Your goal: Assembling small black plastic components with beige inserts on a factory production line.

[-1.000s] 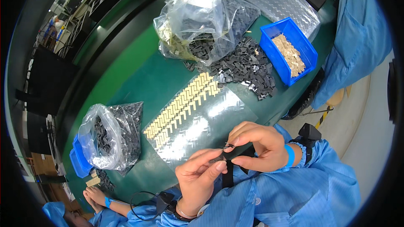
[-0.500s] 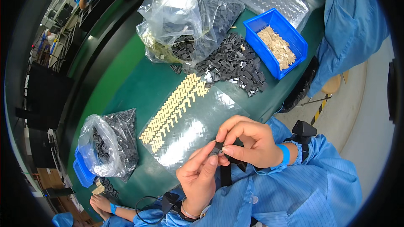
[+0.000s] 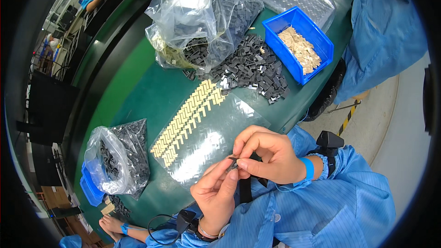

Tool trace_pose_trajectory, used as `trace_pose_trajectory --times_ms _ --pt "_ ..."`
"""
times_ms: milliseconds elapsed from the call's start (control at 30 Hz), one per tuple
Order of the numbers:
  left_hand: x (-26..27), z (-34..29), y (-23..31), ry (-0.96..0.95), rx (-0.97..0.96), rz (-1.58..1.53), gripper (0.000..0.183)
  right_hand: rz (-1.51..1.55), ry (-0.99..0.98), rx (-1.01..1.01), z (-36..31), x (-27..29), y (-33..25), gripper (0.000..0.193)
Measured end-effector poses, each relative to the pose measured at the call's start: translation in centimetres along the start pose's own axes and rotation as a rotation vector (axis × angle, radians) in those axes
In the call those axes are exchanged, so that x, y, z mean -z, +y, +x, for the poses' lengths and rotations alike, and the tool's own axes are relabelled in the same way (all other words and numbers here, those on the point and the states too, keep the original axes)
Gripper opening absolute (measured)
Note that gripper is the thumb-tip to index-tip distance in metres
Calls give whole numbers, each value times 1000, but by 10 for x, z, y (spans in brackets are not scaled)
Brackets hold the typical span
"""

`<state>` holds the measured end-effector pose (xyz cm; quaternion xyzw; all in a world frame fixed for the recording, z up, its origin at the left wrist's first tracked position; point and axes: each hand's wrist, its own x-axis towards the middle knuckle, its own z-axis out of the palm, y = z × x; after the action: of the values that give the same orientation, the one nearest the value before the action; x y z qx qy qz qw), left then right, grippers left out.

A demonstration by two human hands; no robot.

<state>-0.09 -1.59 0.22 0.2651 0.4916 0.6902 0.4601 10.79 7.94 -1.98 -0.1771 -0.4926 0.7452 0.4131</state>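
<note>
Sitting between both hands is a black piece.

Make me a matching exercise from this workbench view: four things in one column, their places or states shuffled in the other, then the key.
Column one
1. Blue bin at the right
2. Heap of black parts
3. Clear sheet
4. Single black part

Column two
A. Bears rows of pale yellow pieces
B. Held where the left hand and right hand meet
C. Holds loose tan pieces
D. Spread loose beside the large clear bag

Right pairs
1-C, 2-D, 3-A, 4-B
</note>
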Motion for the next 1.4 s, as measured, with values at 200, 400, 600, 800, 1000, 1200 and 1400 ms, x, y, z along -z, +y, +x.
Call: trace_pose_trajectory --times_ms 200,400,600,800,1000,1200,1400 --pt "0 1 0 -10 -8 20 26 -30 6 -11 1 0 -1 8" --pt "-1 1 -1 -4 -20 2 25 -81 12 16 2 0 0 8" --pt "2 1 -2 38 -15 83 23 -180 15 99 2 -1 1 10" --pt "3 -1 -3 39 4 61 24 -239 20 168 3 -2 2 12" --pt "2 -1 -3 50 9 79 25 -272 17 204 4 -2 2 12" --pt "1 0 -3 59 25 1 24 -263 29 208 3 -4 3 12" --pt "-1 1 -5 87 38 -86 22 -258 39 200 2 -6 5 12"
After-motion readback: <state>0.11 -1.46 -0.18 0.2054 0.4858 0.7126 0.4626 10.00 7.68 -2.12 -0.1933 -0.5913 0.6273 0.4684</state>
